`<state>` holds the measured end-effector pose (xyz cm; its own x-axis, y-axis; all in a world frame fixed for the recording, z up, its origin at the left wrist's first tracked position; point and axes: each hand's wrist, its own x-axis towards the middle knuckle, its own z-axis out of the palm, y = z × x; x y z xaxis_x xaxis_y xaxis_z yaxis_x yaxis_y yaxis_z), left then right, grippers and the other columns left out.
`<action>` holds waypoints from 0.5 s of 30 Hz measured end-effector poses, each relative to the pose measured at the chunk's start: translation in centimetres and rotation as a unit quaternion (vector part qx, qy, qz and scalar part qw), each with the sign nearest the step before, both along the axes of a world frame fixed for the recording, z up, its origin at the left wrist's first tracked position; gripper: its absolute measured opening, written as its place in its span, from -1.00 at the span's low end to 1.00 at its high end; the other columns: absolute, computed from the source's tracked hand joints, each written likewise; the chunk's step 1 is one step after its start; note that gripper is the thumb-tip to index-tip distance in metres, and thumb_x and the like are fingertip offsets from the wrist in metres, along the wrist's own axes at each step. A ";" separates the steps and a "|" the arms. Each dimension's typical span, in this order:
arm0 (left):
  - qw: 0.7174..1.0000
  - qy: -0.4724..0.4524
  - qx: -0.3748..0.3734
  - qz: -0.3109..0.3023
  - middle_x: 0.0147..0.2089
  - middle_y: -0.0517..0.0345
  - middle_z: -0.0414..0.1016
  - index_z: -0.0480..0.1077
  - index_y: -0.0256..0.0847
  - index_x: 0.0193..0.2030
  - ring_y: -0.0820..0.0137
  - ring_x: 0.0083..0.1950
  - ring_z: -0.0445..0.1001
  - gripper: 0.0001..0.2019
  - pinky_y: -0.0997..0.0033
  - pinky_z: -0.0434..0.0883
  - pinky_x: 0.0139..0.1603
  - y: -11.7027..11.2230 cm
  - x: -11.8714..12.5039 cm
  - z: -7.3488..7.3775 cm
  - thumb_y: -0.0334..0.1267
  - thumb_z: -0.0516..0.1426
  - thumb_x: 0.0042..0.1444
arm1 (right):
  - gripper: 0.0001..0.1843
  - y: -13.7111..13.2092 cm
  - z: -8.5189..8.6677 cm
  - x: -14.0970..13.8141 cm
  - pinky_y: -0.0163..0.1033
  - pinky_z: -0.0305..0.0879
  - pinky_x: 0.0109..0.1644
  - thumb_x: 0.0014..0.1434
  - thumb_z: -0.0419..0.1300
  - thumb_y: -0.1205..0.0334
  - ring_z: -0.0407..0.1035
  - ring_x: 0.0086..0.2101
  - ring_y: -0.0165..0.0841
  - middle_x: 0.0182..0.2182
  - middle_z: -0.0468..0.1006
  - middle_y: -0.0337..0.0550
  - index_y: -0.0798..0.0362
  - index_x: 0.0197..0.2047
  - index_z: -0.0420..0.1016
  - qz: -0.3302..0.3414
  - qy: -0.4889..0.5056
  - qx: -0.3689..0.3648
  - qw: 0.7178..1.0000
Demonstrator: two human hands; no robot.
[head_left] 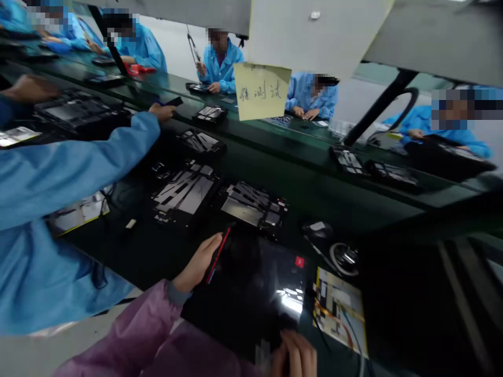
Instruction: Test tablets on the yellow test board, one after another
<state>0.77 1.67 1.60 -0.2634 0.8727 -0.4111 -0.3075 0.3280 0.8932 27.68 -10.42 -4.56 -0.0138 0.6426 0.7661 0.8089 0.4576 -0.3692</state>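
Glossy dark panel (259, 283), head view, sits near centre, left hand (199, 262) gripping its left edge, right hand (294, 353) curled at its near edge, hold unclear; step judged as steadying, next move calling for a firm two-sided grip; right wrist cut off, underside hidden.

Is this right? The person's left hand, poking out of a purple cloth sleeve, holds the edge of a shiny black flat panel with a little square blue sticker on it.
Not quite: the little square sticker is red, as the head view shows. The left hand does hold the shiny black flat panel by its edge.
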 end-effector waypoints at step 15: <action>0.996 -0.085 -0.008 0.031 -0.03 -0.02 0.59 0.52 -0.26 -0.04 0.29 0.01 0.56 -0.76 0.37 0.46 0.09 0.0 -0.4 -0.7 -0.25 0.19 0.19 | -0.77 -1.6 3.4 -1.6 -0.15 0.33 -0.16 0.20 0.04 0.51 0.33 -0.21 -0.27 -0.28 0.46 -0.09 0.06 -0.16 0.42 -0.036 0.014 -0.109 0.993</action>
<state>0.40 1.70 0.92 -0.2423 0.8495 -0.4687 -0.4734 0.3182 0.8214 26.04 -12.01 -1.16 0.0575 0.7915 0.6084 0.8246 0.3059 -0.4759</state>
